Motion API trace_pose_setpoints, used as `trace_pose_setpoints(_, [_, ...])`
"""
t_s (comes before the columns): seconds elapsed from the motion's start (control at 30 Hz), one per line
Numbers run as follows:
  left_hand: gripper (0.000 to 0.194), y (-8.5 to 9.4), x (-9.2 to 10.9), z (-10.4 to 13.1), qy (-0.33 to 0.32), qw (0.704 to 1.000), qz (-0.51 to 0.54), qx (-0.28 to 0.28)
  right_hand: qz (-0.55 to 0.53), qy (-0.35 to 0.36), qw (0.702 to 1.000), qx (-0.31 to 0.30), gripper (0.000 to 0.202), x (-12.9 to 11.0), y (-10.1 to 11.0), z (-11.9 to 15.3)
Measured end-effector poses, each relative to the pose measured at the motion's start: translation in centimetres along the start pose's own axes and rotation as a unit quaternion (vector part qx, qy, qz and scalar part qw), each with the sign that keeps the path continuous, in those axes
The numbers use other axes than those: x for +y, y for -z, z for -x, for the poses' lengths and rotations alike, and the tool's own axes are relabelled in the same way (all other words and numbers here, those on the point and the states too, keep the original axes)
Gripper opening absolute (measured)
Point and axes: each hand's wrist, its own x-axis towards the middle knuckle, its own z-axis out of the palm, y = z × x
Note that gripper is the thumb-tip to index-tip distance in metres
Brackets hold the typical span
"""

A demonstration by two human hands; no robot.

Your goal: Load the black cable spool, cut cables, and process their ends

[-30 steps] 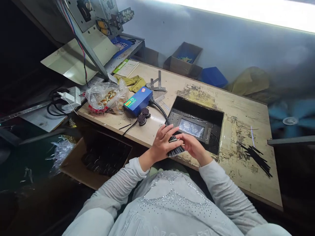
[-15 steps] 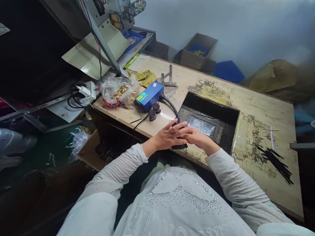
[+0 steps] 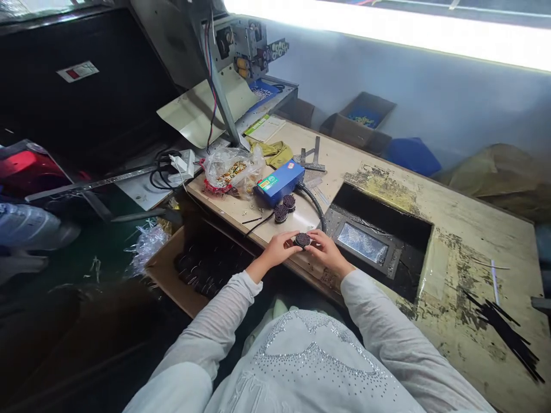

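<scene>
Black bundle sat pinched just below frame centre.
Left hand and right hand gripped its sides, forearms slanting inward.

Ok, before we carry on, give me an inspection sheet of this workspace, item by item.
Surface: wooden tabletop, worn in patches; a framed pane sits in its cutout.
Job's things: dark round bundle in hand; two similar bundles beside the blue box.
Clutter: clear plastic bag, yellow cloth, loose black strips.
Hands: left hand and right hand hold the dark round bundle between them.
Cables: ridged black hose from the blue box; black cord near a white adapter.
Surroundings: cardboard box of dark items below the tabletop; bright light strip overhead.
</scene>
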Motion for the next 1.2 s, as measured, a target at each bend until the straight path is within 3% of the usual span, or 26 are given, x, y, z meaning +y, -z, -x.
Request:
trace_pose_setpoints(0.2, [0.041,-0.1,-0.6,0.1,-0.018,0.999,0.036,0.012,0.066,0.034,0.997,0.029,0.042,1.3,-0.7,0.4])
trace_pose_setpoints(0.37, [0.031,0.0,-0.8,-0.2,-0.050,0.998,0.025,-0.004,0.082,0.043,0.996,0.018,0.033,1.6,-0.8,0.6])
trace_pose_setpoints(0.53, [0.040,0.3,-0.9,-0.6,-0.028,0.999,0.006,-0.039,0.091,0.028,0.995,0.023,0.044,1.7,-0.8,0.5])
trace_pose_setpoints(0.67, [0.027,0.4,-0.9,-0.8,-0.046,0.997,-0.028,-0.054,0.101,0.032,0.994,0.017,0.032,1.9,-0.8,0.4])
trace_pose_setpoints(0.83, [0.038,0.4,-0.7,-1.0,-0.030,0.998,-0.010,-0.054,0.101,0.022,0.994,0.034,0.038,1.9,-0.7,0.5])
trace_pose_setpoints(0.93, [0.030,0.4,-0.6,-1.0,-0.034,0.997,-0.033,-0.056,0.131,0.027,0.990,0.035,0.034,1.9,-0.9,0.9])
trace_pose_setpoints(1.1, [0.045,0.0,-0.6,-1.1,-0.030,0.998,-0.033,-0.043,0.166,0.000,0.980,0.113,0.042,2.2,-2.6,2.3])
trace_pose_setpoints(1.2, [0.038,-0.5,-0.5,-1.1,-0.034,0.999,-0.030,-0.013,0.187,-0.013,0.969,0.158,0.042,2.0,-4.0,2.3])
